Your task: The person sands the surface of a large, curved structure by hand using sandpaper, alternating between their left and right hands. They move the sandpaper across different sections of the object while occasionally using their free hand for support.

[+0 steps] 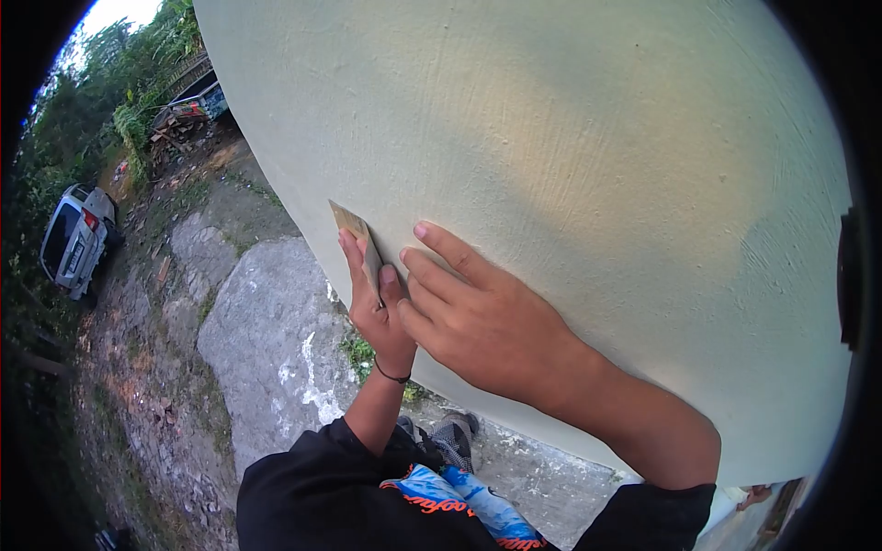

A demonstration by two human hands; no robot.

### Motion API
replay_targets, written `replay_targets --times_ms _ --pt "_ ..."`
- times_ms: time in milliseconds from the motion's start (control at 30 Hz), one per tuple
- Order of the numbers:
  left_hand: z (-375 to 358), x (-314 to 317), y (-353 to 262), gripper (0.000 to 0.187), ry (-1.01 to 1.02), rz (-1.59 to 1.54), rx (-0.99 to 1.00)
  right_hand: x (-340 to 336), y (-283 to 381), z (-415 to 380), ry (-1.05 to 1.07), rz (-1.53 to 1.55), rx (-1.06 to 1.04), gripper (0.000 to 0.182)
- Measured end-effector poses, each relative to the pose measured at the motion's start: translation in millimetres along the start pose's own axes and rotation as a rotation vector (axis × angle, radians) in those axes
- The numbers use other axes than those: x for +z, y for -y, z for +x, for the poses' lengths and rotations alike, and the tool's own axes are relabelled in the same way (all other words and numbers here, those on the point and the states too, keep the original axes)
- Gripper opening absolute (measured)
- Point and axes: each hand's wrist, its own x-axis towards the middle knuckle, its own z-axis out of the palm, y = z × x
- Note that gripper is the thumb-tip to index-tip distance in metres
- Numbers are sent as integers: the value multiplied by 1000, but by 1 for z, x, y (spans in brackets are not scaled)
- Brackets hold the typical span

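A large pale cream wall [570, 119] with streaky brush marks and small bumps fills most of the head view. Close to its left edge, my left hand [375, 308] pinches a thin, flat, tan-and-grey sheet [354, 225] that looks like sandpaper, between thumb and fingers. One edge of the sheet is at the wall; whether it touches cannot be told. My right hand [491, 317] rests against the wall just right of it, fingers stretched out and holding nothing. A dark band [392, 375] circles my left wrist.
Below is rough concrete ground [266, 321] with weeds. My shoes [455, 436] stand near the wall's foot. A silver car [78, 239] is parked at the far left. Beyond the wall's left edge lies a wood pile [179, 133]. Part of another person's hand [755, 497] shows at lower right.
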Motion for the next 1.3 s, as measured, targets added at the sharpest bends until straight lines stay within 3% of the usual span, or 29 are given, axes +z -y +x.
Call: replay_targets --times_ms 67,300,400,467,500,600,700,800,867,933,1000,1067,1167,1233,1300 --pt "-12 -2 8 42 80 212 246 -3 -1 2 41 -34 -13 14" --pt "22 -7 18 42 -11 -6 -163 -5 -1 1 147 -41 -39 16" --pt "-3 1 -1 43 -2 -70 16 4 1 0 -8 -6 -5 16" --pt "-23 -4 3 44 176 224 191 2 1 1 38 3 1 16" --pt "-19 -3 14 43 118 43 183 2 0 1 41 1 -1 16" --pt "6 -4 21 42 53 -46 17 0 -1 0 22 -12 0 15" --pt "23 -6 22 42 -1 -91 -135 -5 0 1 153 -62 -34 15" --pt "11 2 1 40 -10 -49 37 3 1 0 69 2 -13 15" --pt "-11 -1 8 39 128 179 246 7 3 -1 3 25 8 15" --pt "0 -4 6 40 139 176 267 6 2 -1 2 8 2 15" --pt "21 -5 5 40 58 121 159 3 2 0 -1 2 -4 15" --pt "38 -7 8 41 6 72 -67 -3 1 1 125 -24 -37 15" --pt "41 -5 6 40 -25 -7 -111 -3 1 1 128 -28 -46 15" --pt "21 -2 -4 39 40 41 192 4 3 0 69 -7 -19 15" --pt "14 -7 -2 39 83 86 237 8 3 -1 13 12 4 14"
